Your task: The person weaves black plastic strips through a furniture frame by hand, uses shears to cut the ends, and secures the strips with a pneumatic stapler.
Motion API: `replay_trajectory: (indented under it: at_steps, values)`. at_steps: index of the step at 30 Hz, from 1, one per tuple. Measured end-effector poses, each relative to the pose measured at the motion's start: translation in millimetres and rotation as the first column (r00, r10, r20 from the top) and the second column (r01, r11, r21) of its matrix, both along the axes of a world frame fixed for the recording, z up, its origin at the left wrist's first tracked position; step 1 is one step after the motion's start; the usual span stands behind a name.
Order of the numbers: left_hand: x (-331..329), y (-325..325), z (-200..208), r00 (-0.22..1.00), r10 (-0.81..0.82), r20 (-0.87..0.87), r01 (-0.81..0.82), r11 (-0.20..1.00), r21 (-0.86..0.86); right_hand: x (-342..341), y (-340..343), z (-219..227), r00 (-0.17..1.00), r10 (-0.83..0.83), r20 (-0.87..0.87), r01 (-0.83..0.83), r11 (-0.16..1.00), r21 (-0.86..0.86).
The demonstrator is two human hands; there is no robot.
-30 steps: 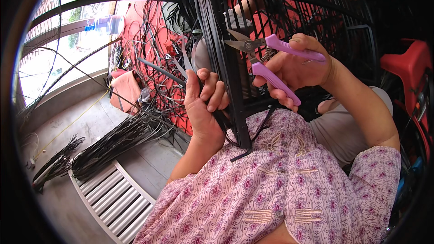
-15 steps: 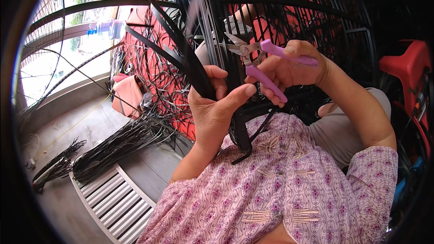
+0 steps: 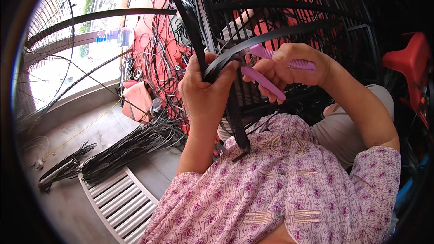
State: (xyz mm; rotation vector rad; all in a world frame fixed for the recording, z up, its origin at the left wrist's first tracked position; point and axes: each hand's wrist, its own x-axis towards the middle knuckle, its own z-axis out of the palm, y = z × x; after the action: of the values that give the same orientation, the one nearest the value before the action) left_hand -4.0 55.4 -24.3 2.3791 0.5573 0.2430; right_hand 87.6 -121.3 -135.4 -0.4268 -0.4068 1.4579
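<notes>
Now raised higher than a second ago and closed around a bundle of black strips, the left hand, fingers curled over the bent strips where earlier only a loose hold lower on the black bar showed. Further left, by the window, a clear plastic bottle lying on its side on the sill, its blue label a small band around the middle. Below that, on the floor, dark bundles of black strips fanned out beside a white slatted grille, with a pink-orange cushion-like thing just beyond. Behind the left hand, a tangle of loose black strips against a red backing, crowding the view and hiding what lies past it. Right of centre, a black wire cage standing close in front, its bars crossing over both hands. Right hand pressed shut on the purple-handled cutters, moved in since the earlier frame so that the tool's head now meets the strips held by the left hand; blades hidden behind strip and fingers. Far right, a red plastic chair partly cut off at the rim.
</notes>
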Motion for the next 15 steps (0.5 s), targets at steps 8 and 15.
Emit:
replay_trajectory:
  at_steps: [8, 15]
  values:
    - [-4.2, 5.6, -4.4, 0.98, 0.197, 0.013, -0.149, 0.78, -0.608, -7.9, 13.2, -19.1, 0.976, 0.096, -0.198, -0.07, 0.988, 0.134]
    - [-0.5, -1.0, 11.5, 0.979, 0.172, -0.114, -0.194, 0.589, -0.785, -5.4, 8.3, -26.7, 0.974, 0.155, -0.165, -0.131, 0.981, 0.146]
